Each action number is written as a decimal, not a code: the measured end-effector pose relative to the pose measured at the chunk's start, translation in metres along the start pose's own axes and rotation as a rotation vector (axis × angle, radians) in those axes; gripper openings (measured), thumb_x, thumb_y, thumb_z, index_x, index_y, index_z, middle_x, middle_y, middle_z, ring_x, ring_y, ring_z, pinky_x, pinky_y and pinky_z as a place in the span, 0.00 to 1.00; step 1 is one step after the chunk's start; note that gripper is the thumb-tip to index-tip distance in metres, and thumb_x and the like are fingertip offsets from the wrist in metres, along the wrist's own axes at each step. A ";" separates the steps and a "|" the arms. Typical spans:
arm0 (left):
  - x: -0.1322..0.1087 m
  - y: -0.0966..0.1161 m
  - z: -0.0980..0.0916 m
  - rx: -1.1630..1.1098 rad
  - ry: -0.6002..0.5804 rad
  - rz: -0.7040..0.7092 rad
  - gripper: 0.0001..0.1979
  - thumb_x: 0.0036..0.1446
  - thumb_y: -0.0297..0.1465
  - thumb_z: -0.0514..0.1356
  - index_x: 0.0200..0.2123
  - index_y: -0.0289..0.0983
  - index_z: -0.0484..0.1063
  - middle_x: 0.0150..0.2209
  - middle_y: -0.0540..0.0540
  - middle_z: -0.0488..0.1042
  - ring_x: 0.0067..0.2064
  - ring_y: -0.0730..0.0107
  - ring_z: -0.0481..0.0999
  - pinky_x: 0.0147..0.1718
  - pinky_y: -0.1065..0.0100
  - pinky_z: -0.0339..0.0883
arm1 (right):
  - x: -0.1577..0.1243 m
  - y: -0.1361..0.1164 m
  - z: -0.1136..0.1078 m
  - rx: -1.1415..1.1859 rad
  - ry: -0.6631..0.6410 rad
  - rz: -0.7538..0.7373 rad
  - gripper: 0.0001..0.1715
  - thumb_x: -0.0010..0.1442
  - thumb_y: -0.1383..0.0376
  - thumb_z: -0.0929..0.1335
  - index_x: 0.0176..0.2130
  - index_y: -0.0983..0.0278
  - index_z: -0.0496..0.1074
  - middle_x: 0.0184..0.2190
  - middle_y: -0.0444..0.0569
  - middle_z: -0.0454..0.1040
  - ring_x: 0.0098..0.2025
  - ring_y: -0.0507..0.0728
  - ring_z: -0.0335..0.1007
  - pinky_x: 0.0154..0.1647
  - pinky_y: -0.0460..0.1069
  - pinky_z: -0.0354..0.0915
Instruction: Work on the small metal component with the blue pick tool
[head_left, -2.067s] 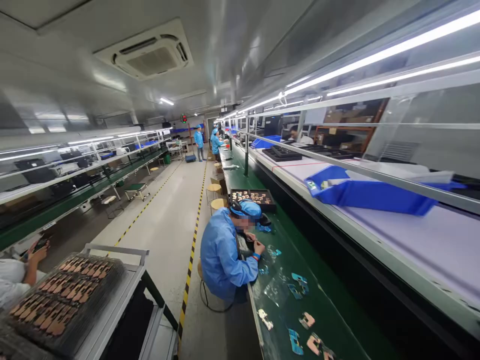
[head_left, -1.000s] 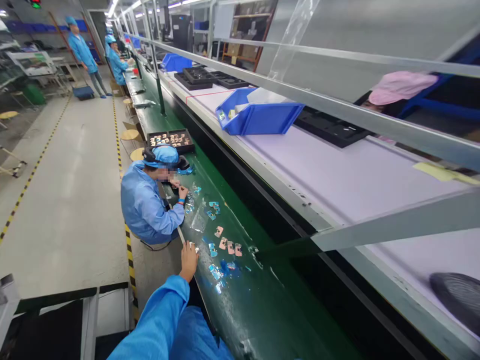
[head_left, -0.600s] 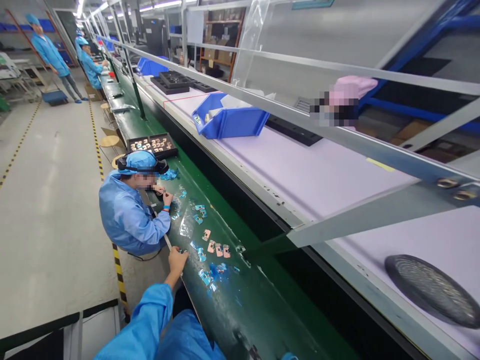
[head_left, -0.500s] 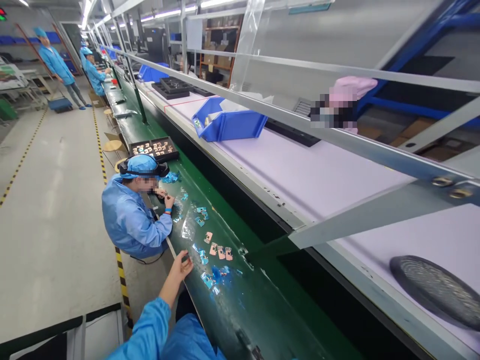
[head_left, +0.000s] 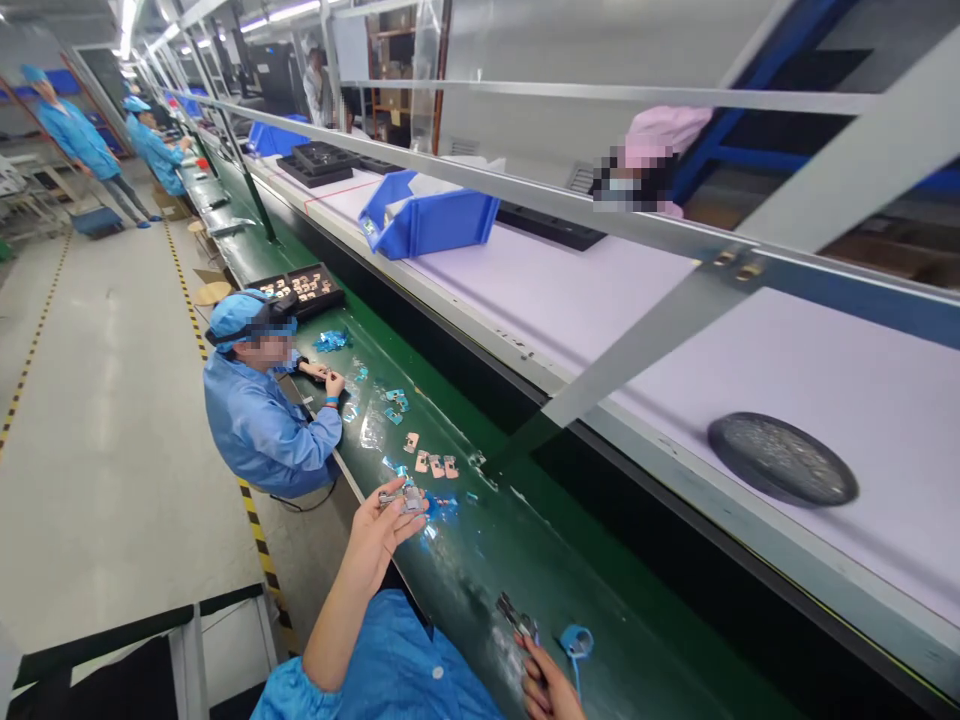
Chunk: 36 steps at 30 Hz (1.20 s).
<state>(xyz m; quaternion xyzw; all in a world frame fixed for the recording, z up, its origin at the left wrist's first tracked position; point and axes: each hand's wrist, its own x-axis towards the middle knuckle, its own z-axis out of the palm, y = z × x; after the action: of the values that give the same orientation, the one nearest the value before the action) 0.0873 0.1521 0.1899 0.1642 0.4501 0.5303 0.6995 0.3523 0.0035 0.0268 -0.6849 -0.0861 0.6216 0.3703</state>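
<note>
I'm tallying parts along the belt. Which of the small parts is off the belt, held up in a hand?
The small metallic part pinched in the left hand, raised above the green belt. The pinkish parts beyond it lie flat on the belt.

Bright overhead tubes, wide-angle edge distortion

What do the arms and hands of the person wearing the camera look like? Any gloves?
No gloves: the left hand and right hand are both bare. The left forearm is bare too, with a bright blue sleeve of smooth, slightly shiny fabric bunched near the elbow. No rings, watch or markings show.
</note>
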 end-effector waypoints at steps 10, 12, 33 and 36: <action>-0.086 0.032 0.053 0.125 -0.079 0.016 0.24 0.60 0.35 0.68 0.56 0.33 0.69 0.49 0.34 0.82 0.51 0.51 0.82 0.42 0.61 0.81 | -0.019 0.002 0.000 0.341 -0.047 0.062 0.39 0.33 0.46 0.83 0.38 0.65 0.76 0.21 0.33 0.58 0.15 0.39 0.45 0.12 0.37 0.39; -0.094 0.031 0.056 0.104 -0.101 0.004 0.22 0.61 0.34 0.68 0.55 0.33 0.69 0.49 0.34 0.82 0.51 0.51 0.83 0.41 0.61 0.81 | -0.021 0.004 -0.003 0.352 -0.034 0.075 0.40 0.30 0.46 0.83 0.37 0.66 0.76 0.20 0.33 0.58 0.15 0.39 0.44 0.11 0.36 0.39; -0.129 0.012 0.082 0.171 -0.015 0.086 0.16 0.52 0.33 0.72 0.39 0.33 0.71 0.38 0.36 0.84 0.39 0.48 0.86 0.12 0.78 0.67 | -0.030 0.016 -0.023 0.401 0.005 0.108 0.31 0.37 0.53 0.82 0.37 0.66 0.75 0.19 0.33 0.61 0.13 0.39 0.45 0.09 0.36 0.40; -0.133 0.016 0.084 0.160 -0.012 0.068 0.15 0.53 0.31 0.70 0.41 0.33 0.71 0.40 0.37 0.84 0.41 0.50 0.86 0.21 0.74 0.76 | -0.029 0.017 -0.023 0.400 -0.006 0.121 0.29 0.39 0.55 0.82 0.37 0.66 0.75 0.19 0.33 0.61 0.13 0.39 0.45 0.09 0.36 0.40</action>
<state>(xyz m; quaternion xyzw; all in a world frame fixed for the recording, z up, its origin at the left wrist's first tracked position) 0.1414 0.0605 0.3075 0.2380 0.4811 0.5149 0.6684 0.3611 -0.0344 0.0381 -0.5999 0.0790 0.6494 0.4607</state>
